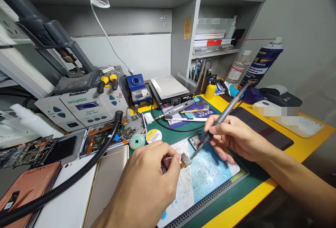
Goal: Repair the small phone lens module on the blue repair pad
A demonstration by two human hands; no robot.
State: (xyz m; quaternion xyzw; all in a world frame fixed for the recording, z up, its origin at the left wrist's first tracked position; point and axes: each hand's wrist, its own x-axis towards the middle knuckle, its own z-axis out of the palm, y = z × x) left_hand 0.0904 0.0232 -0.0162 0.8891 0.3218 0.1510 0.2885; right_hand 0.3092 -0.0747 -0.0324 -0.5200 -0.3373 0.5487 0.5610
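My left hand (154, 175) is closed, pinching a small metal-shielded electronic part (186, 160) with an orange flex strip between thumb and forefinger. Between the fingers of my right hand (228, 133) is a grey soldering iron (228, 110), held like a pen, its dark tip pointing down and left. That tip is close to the part in my left hand; whether they touch I cannot tell. Under both hands lies a blue and white work mat (210, 179) with a dark ridged edge. A small metal fixture (195, 141) sits on it behind the iron's tip.
A black hose (86, 166) arches over phone casings (107, 175) at left, from the hot air station (86, 107). Behind the mat are a hot plate (170, 88), a screwdriver-like tool (178, 109) and a yellow bottle (210, 89). A black phone screen (265, 126) lies at right.
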